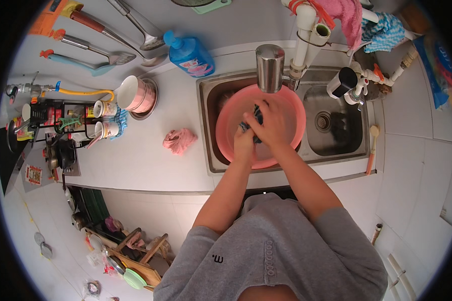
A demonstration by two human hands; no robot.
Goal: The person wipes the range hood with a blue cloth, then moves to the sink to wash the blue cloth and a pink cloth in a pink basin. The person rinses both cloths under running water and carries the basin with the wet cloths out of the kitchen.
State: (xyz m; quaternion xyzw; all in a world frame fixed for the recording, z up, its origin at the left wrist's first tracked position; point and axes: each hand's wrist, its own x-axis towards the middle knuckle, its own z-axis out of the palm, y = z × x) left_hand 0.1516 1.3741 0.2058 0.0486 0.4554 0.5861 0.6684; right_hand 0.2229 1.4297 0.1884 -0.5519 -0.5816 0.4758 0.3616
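Observation:
Both hands are together over a pink plastic basin (223,139), which sits in the left bowl of a steel double sink (207,152) and holds cloudy water. My left hand (245,142) grips a dark patterned cloth (257,116) from below and to the left. My right hand (269,124) presses over the same cloth from the right, its fingers spread across it. Much of the cloth is hidden between the hands. A shiny steel cylinder (270,69), part of the faucet fittings, juts over the basin's far edge.
On the counter left of the sink lie a crumpled pink cloth (179,141) and stacked pink-and-white bowls (137,94). A blue pump bottle (191,54) stands behind. Right of the basin are the other sink bowl (333,139), a black-and-silver faucet fitting (342,82) and a long-handled brush (372,150).

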